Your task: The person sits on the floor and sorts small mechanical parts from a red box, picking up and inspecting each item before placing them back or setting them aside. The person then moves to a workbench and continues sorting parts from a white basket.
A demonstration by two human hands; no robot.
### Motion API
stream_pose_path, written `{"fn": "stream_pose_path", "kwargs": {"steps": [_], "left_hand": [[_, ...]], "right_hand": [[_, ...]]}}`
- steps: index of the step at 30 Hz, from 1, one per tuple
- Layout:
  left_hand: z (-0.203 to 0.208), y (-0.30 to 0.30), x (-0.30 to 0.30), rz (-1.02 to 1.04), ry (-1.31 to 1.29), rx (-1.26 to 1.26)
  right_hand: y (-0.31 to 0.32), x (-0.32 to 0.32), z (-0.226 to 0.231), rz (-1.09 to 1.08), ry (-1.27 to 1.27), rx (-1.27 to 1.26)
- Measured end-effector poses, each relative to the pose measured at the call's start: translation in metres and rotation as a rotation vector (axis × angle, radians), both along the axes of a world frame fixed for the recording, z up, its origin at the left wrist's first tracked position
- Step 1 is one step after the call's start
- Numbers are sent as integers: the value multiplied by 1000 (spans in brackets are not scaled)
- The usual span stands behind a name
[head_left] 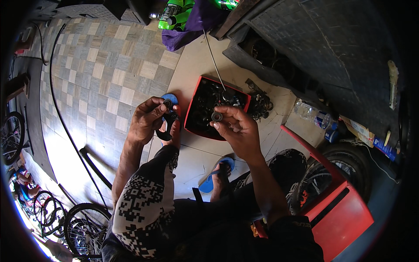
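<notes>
My left hand (pixel 145 121) is closed, with a small dark round part (pixel 167 103) pinched between thumb and fingers. A black curved, hook-shaped part (pixel 166 134) hangs from the same hand, over my foot. Between the thumb and forefinger of my right hand (pixel 241 130) is a small grey ring with a hole, like a bearing (pixel 217 116). Behind it, on the floor, stands a red square bin (pixel 188 117) full of dark, greasy metal parts, too jumbled to tell apart. A thin metal rod (pixel 214 56) leans out of the bin.
More dark parts (pixel 261 105) lie at the bin's right. A purple bag (pixel 192 30) with green bottles stands at the far side. Clear plastic bottles (pixel 310 112) lie to the right, near a tyre (pixel 355 166) and a red plastic chair (pixel 342 214). Bicycle wheels (pixel 85 229) stand at lower left.
</notes>
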State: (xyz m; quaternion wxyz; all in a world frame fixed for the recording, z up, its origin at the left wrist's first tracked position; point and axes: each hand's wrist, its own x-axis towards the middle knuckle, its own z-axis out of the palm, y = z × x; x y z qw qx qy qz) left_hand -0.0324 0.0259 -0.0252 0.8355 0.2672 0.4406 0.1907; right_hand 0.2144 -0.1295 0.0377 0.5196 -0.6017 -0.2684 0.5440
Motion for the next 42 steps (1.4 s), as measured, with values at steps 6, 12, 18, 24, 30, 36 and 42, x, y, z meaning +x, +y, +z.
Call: {"fn": "stream_pose_path", "kwargs": {"steps": [6, 12, 18, 24, 30, 36, 42], "left_hand": [[1, 0, 0, -5, 3, -3], [1, -1, -1, -12, 31, -3], [1, -1, -1, -5, -3, -11], [-1, -1, 0, 0, 16, -5], [-2, -1, 1, -15, 2, 9], [-7, 0, -3, -57, 14, 26], [-9, -2, -7, -53, -12, 23]], "right_hand": [[1, -1, 1, -22, -4, -12], [-4, -3, -7, -59, -41, 1], [-20, -3, -40, -46, -147, -156], [-33, 8, -61, 35, 94, -390], [-34, 10, -66, 117, 158, -443], [-31, 8, -68, 163, 96, -521], [-31, 6, -71, 116, 184, -462]]}}
